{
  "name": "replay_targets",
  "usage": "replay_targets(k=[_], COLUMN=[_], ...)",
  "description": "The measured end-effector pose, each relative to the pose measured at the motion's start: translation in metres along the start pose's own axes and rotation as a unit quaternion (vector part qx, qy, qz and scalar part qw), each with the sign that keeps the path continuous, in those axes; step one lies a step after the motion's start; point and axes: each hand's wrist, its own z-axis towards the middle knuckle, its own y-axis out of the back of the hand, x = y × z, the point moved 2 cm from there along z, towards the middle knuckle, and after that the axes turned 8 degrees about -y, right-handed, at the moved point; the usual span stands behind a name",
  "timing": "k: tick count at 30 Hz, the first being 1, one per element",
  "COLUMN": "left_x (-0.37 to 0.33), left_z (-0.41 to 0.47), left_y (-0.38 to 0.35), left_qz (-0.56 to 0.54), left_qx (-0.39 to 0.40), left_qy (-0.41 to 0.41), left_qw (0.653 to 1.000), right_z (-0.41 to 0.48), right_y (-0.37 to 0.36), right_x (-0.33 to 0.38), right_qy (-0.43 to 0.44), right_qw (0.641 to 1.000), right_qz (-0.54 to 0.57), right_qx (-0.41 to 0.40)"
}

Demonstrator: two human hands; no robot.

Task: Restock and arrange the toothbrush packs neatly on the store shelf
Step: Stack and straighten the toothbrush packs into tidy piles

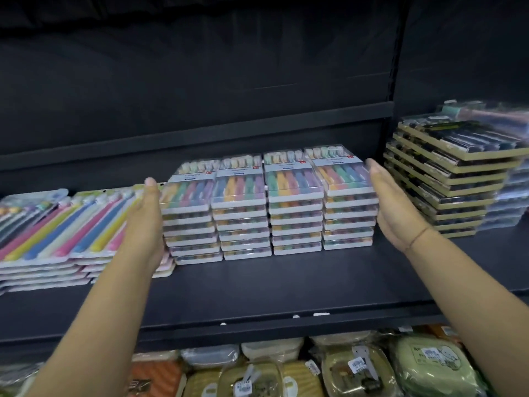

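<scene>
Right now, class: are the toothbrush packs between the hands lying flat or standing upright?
Lying flat: the toothbrush packs sit face up in four stacks on the shelf, their white edges layered one above another.

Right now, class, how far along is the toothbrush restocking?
Done: four pastel stacks stand side by side on the shelf. In hand: open left hand and right hand flank them, seemingly squaring them. Remaining: the dark stack beside them is fanned askew.
</scene>
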Motion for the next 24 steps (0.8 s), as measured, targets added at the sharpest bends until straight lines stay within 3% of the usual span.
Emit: replay_targets(k=[4,7,12,18,24], left_x=[0.002,0.003,0.008,0.017,0.015], left_z=[0.003,0.0,-0.002,0.0,-0.001], left_y=[0.001,0.0,0.009,0.005,0.001], left_qz=[-0.03,0.033,0.071,0.079,0.087], left_qx=[0.057,0.051,0.109,0.067,0.057], left_qy=[0.037,-0.022,-0.069,-0.114,-0.123], left_qw=[0.997,0.998,0.989,0.988,0.987], right_z=[0.007,0.007,-0.007,-0.018,-0.02], right_y=[-0.003,-0.005,-0.011,-0.012,-0.017], right_x=[-0.001,-0.002,0.007,0.003,0.007], right_qy=[-0.01,-0.004,0.018,0.085,0.081], right_qw=[1.0,0.999,0.998,0.991,0.99], right_qz=[0.011,-0.013,-0.03,-0.079,-0.095], right_qx=[-0.023,-0.051,-0.05,-0.061,-0.07])
